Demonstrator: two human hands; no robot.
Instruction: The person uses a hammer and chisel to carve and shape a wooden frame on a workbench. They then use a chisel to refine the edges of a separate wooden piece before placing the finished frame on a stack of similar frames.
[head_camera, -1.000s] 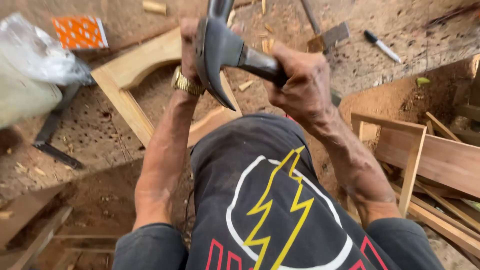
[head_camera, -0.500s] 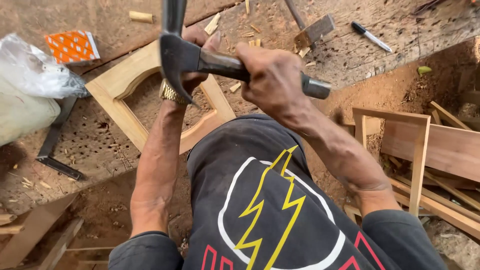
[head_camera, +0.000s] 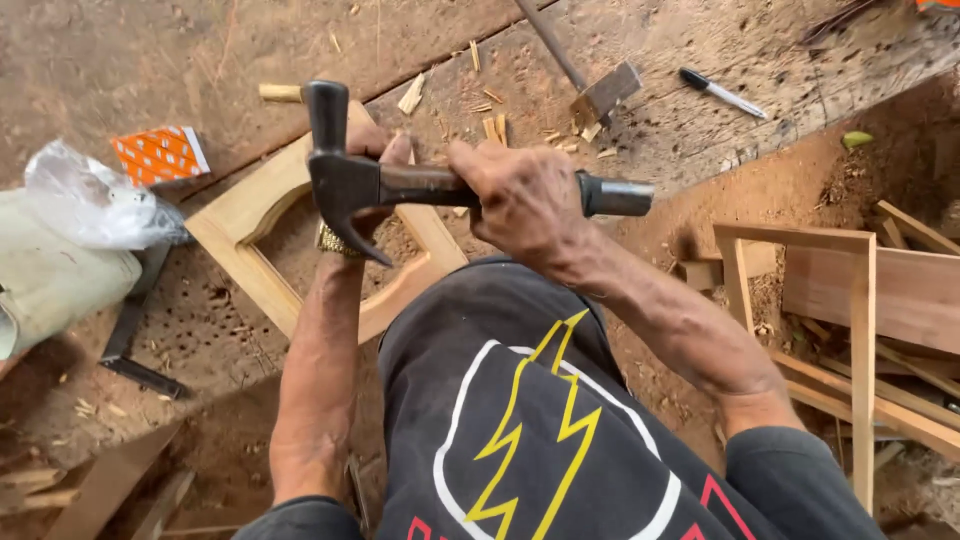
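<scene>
We note right hand (head_camera: 515, 195) clenched round hammer (head_camera: 400, 185) handle, head raised over wooden frame (head_camera: 255, 215). Left hand (head_camera: 375, 150) rests on frame's far edge, mostly hidden behind hammer; we cannot tell its grip. Frame flat on counter (head_camera: 150, 60), left of centre. Marker (head_camera: 722, 93) far right, orange box (head_camera: 160, 155) left.

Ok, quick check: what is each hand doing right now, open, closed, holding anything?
Right hand: closed around the handle of the claw hammer.
Left hand: mostly hidden behind the hammer head, by the wooden frame; its grip cannot be told.
</scene>
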